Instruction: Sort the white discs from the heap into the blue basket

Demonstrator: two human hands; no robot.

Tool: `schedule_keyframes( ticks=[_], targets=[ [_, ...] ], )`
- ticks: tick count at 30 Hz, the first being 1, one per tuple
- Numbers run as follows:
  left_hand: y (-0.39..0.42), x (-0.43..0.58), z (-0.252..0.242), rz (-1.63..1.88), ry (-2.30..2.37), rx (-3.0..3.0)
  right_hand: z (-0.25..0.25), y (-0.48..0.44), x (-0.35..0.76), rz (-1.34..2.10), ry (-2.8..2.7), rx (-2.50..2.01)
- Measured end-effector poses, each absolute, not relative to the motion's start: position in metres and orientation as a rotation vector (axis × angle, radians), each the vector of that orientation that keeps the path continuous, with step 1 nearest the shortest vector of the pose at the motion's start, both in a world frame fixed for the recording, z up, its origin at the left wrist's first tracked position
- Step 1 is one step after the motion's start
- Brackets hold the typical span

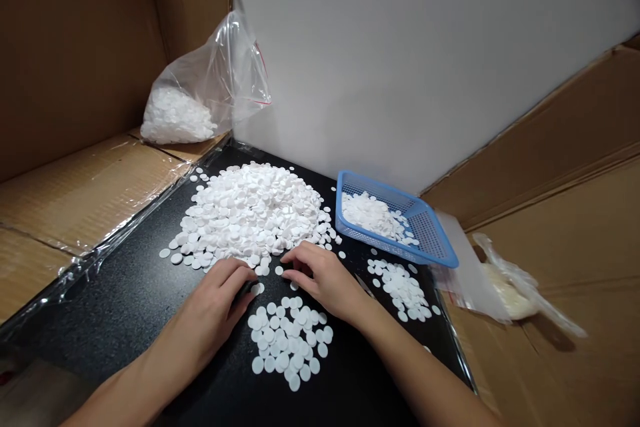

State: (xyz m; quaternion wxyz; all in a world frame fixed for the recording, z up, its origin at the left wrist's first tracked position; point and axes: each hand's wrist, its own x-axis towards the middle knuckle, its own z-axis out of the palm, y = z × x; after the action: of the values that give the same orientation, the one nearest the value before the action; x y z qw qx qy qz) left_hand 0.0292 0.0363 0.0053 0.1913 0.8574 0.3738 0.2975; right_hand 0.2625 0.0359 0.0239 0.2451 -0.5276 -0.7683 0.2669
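A big heap of small white discs [253,213] lies on a black tabletop [125,307]. My left hand [220,297] rests palm down at the heap's near edge, fingers curled over a few discs. My right hand [323,280] lies beside it, fingers stretched flat and touching discs at the heap's edge. Below both hands several discs are spread in a flat patch [290,340]. A smaller patch of discs [403,287] lies to the right of my right hand. A blue plastic basket [430,227] with discs in it stands at the back right.
A clear plastic bag of white discs [200,100] leans on cardboard at the back left. Cardboard boxes [575,227] flank the table on both sides. Another plastic bag [505,280] lies on the right box. A white wall stands behind.
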Motion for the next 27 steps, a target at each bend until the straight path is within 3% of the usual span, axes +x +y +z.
schedule_keyframes(
  ticks=[12, 21, 27],
  targets=[
    [0.035, 0.025, 0.006, 0.689, 1.101, 2.333, 0.025, 0.030, 0.254, 0.768, -2.280, -1.165],
    [0.036, 0.027, 0.013, 0.699, 1.108, 2.202, 0.017, 0.038, 0.235, 0.664, -2.163, -1.276],
    [0.034, 0.027, 0.013, 0.632, 1.060, 2.225, 0.024, 0.037, 0.241, 0.975, -1.900, -1.440]
  ],
)
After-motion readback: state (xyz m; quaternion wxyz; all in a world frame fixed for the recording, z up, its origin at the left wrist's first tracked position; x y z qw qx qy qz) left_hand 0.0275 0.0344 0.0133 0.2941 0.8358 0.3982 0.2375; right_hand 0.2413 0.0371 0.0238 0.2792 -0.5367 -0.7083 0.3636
